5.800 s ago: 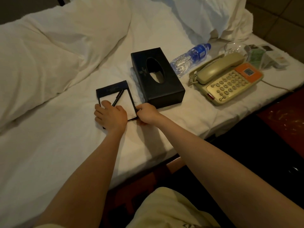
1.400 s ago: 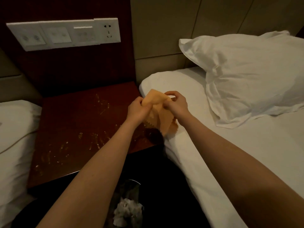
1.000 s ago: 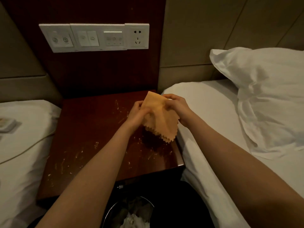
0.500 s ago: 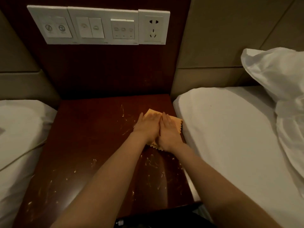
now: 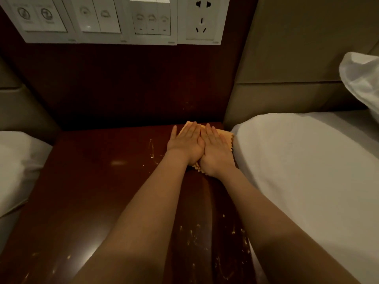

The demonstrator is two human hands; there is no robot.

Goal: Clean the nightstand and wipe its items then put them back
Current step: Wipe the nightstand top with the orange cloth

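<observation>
Nearest me, my two bare forearms run up from the bottom edge over the dark reddish-brown polished wooden nightstand (image 5: 98, 181), whose top is flecked with pale scratch-like marks and crumbs, thickest near the front right and again just left of my wrists. Further out, my left hand (image 5: 185, 143) and right hand (image 5: 215, 150) lie side by side, touching along the thumbs, both spread flat with fingers straight and pointing toward the wall. Neither hand is curled around anything; they press palm-down on the orange cloth with zigzag-cut edges (image 5: 226, 136), which lies flat on the nightstand's far right corner. The cloth sits almost wholly under my palms: I see only a strip beyond the fingertips, a bit along the right side of my right hand, and a serrated corner poking out between the wrists. Its right edge is just beside the white-sheeted mattress (image 5: 307, 171) on my right. On my left is another white bed edge (image 5: 18, 165). Beyond the hands rises a dark wooden back panel, with a white plastic bank of wall switches and a socket (image 5: 143, 19) at the top, and a white pillow (image 5: 363, 78) at the far right.
</observation>
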